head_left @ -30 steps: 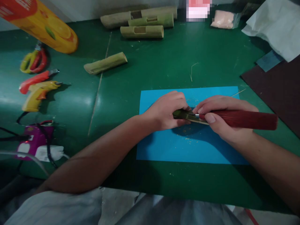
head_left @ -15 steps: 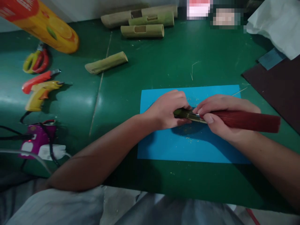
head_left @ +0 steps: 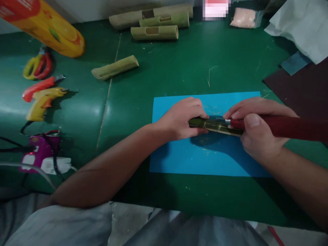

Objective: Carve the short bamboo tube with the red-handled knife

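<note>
My left hand (head_left: 183, 118) is closed around the left end of a dark green bamboo strip (head_left: 215, 125), pressing it onto a blue sheet (head_left: 200, 157). My right hand (head_left: 256, 133) grips a tool with a thick red handle (head_left: 292, 127); its small metal tip rests on the strip's right part. Fine shavings lie on the sheet below the strip.
Several cut bamboo tubes (head_left: 153, 32) lie at the table's back, one more (head_left: 115, 67) nearer. On the left lie scissors (head_left: 37, 65), a red cutter (head_left: 38, 87), a yellow glue gun (head_left: 43, 102) and a purple device (head_left: 41, 150) with cables. Dark board (head_left: 302, 92) and white paper (head_left: 302, 27) sit at right.
My right hand has drawn the red-handled tool to the right along the strip, baring more of it. My left hand has stayed put.
</note>
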A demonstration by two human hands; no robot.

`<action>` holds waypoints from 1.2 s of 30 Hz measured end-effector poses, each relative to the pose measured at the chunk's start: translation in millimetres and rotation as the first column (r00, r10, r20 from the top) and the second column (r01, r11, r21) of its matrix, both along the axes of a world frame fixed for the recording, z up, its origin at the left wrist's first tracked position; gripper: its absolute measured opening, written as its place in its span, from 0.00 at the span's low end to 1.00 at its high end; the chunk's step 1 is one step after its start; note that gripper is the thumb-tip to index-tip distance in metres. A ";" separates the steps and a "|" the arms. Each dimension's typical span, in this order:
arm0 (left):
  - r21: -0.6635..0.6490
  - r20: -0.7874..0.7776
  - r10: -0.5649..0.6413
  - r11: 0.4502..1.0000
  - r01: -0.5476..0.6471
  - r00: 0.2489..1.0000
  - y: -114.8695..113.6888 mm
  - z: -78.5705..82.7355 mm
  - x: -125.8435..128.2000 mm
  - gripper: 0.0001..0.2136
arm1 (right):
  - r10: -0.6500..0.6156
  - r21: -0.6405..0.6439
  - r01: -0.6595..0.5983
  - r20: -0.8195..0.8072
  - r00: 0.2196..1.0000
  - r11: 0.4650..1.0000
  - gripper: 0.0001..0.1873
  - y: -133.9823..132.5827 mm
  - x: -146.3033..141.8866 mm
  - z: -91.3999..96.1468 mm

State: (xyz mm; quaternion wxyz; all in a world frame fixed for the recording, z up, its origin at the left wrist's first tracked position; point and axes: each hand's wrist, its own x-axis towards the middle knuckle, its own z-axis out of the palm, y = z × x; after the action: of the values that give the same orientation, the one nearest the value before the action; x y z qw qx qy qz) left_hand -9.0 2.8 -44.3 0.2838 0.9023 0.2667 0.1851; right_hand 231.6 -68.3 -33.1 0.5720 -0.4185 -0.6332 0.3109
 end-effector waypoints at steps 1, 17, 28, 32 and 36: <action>-0.002 0.000 -0.002 1.000 0.002 1.000 0.0 0.2 0.2 0.10 | -0.010 0.082 0.016 -0.067 0.998 0.996 0.10 0.7 -1.4 -0.5; 0.026 -0.001 -0.005 1.000 0.005 1.000 -1.3 0.6 -1.1 0.12 | 0.093 0.034 -0.097 0.109 0.990 0.995 0.06 6.1 4.3 -4.4; 0.012 0.007 -0.011 1.000 0.011 1.000 -0.1 1.2 -0.1 0.12 | 0.154 0.085 -0.165 0.127 0.980 0.983 0.05 7.5 -4.3 7.0; 0.006 0.010 0.002 1.000 -0.002 1.000 -1.1 1.3 -0.8 0.10 | 0.144 0.060 -0.154 0.150 0.978 0.986 0.08 5.8 -1.3 9.2; -0.005 -0.014 0.001 1.000 -0.001 1.000 -1.0 1.7 -1.2 0.10 | 0.134 0.088 -0.142 0.090 0.987 0.986 0.06 3.6 -1.7 5.2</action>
State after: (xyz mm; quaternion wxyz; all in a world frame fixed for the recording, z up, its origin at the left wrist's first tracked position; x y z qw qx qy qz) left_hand -10.2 1.8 -42.7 0.2843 0.9026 0.2694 0.1784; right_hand 229.9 -64.7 -28.0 0.5410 -0.3589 -0.6981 0.3018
